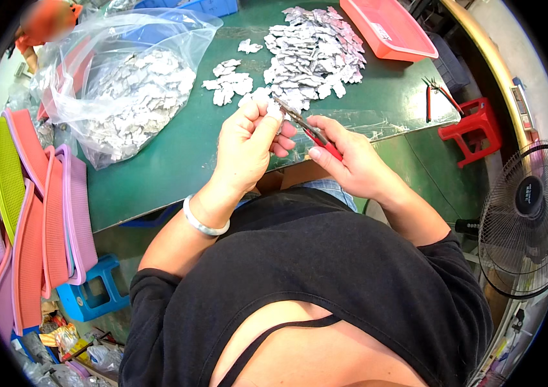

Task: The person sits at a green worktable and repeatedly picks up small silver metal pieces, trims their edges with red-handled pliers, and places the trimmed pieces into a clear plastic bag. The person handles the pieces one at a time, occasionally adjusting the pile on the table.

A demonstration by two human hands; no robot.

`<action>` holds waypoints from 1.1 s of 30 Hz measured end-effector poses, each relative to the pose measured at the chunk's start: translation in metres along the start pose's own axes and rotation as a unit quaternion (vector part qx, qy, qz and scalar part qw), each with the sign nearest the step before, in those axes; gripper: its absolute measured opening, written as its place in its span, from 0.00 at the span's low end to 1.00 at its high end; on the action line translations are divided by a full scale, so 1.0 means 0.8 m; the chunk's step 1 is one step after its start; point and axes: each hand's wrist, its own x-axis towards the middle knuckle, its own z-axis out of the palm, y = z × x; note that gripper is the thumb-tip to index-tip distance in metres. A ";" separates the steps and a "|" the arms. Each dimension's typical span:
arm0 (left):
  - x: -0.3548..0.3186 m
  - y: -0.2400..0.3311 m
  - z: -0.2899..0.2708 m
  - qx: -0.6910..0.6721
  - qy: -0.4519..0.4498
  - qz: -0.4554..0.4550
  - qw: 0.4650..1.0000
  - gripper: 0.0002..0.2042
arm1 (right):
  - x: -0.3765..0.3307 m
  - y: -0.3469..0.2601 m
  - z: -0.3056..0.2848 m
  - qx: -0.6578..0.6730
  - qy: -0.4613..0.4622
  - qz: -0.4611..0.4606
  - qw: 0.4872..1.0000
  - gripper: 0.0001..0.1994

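Note:
My left hand pinches a small flat silver-grey piece between thumb and fingers. My right hand is closed round the red handles of a pair of pliers or nippers, whose jaws reach to that piece. Whether the jaws are closed on it I cannot tell. Just beyond my hands lies a large heap of similar irregular silver-grey pieces, with a smaller cluster to its left. At the left a clear plastic bag stands open, holding many such pieces.
The green table carries a red-pink tray at the far right and a second red-handled pair of pliers near its right edge. Stacked plastic baskets, a blue stool, a red stool and a fan stand around. Another person is at the far left.

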 end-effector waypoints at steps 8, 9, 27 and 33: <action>0.001 0.001 0.000 0.005 -0.003 0.001 1.000 0.07 | 0.003 0.002 0.005 -0.012 0.018 -0.022 1.000 0.18; 0.002 0.001 -0.001 0.006 -0.007 0.001 1.000 0.08 | 0.003 0.003 0.005 -0.016 0.021 -0.029 0.999 0.18; 0.004 0.003 -0.007 0.063 -0.083 0.037 0.994 0.09 | 0.000 0.009 0.004 0.002 0.031 -0.053 0.998 0.14; 0.003 0.004 -0.010 0.045 -0.105 0.040 0.993 0.09 | 0.002 0.005 0.000 0.055 -0.009 -0.032 0.998 0.13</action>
